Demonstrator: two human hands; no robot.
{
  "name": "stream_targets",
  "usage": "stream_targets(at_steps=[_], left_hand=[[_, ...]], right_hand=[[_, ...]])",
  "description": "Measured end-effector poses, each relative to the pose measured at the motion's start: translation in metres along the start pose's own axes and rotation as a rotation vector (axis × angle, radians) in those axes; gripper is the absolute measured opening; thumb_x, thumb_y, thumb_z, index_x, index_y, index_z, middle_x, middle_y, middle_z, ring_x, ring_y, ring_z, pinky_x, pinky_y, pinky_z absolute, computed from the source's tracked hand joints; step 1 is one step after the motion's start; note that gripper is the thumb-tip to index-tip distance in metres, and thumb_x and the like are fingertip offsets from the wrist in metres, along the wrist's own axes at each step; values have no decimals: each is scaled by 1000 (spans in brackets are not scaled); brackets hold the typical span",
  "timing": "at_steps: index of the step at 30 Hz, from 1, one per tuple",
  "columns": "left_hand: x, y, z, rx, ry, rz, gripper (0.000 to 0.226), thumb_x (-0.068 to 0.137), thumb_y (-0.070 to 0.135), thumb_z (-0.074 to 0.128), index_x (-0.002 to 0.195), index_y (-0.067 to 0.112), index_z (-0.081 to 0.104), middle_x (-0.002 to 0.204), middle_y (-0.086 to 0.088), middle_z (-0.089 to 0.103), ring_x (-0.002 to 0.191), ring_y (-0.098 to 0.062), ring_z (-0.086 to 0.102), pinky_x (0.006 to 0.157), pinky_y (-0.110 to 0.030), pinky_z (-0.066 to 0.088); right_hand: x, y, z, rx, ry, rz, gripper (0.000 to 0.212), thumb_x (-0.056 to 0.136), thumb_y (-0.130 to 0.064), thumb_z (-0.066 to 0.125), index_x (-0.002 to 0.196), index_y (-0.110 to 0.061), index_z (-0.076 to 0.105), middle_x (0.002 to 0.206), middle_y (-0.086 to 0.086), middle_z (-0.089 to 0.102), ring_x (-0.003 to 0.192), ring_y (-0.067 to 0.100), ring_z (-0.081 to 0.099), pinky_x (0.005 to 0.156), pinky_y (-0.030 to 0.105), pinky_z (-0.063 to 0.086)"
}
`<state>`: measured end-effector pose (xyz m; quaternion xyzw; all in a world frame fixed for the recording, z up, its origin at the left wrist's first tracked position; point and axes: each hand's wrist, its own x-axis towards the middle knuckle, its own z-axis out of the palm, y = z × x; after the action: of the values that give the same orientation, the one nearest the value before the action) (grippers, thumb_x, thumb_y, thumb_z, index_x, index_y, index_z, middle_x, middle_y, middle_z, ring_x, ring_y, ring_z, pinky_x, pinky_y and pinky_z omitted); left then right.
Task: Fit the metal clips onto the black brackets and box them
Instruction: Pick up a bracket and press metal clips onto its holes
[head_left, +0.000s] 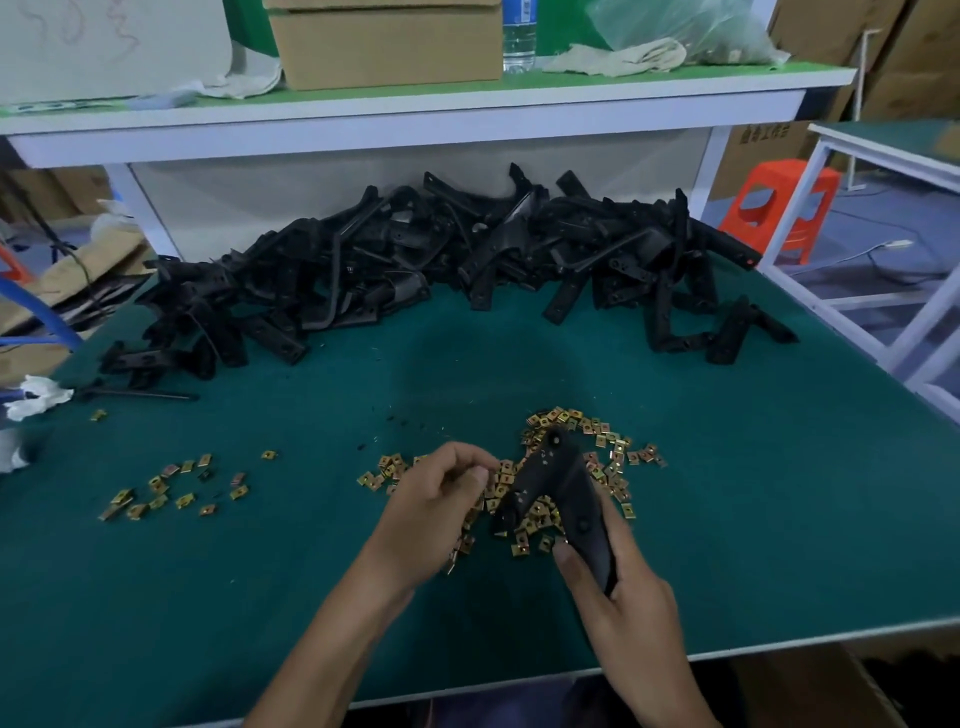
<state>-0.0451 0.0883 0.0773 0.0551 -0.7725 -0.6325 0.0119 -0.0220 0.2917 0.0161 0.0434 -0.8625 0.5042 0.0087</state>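
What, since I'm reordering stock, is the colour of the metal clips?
The metal clips are brassy yellow-gold; the head view shows them.

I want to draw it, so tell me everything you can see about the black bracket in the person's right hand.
The black bracket is a matte, plastic-looking piece with a bend: one arm points away from the person and a shorter one juts left. Round holes and tiny pale specks mark its face. The right hand grips its near end, thumb pressed on top. It lies tilted over the pile of gold-coloured metal clips on the green table; whether it rests on them is unclear.
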Motion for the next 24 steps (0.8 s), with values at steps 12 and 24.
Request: stream_targets(at_steps=[12,24], left_hand=[[-10,2,2,-109,0,-41,23,95,12,67,95,33,77,93,3,76,83,-12,68,76,-29,55],[-4,6,-19,36,-206,11,31,91,12,74,106,39,70,81,0,75,78,-17,67,79,-39,57]], right_hand=[[1,8,-1,-52,-33,-77,69,87,-73,47,146,-72,11,79,-20,68,71,5,63,63,31,47],[5,9,-4,-131,-99,-134,68,86,-70,46,148,-67,21,61,-24,54,57,0,44,58,27,36]])
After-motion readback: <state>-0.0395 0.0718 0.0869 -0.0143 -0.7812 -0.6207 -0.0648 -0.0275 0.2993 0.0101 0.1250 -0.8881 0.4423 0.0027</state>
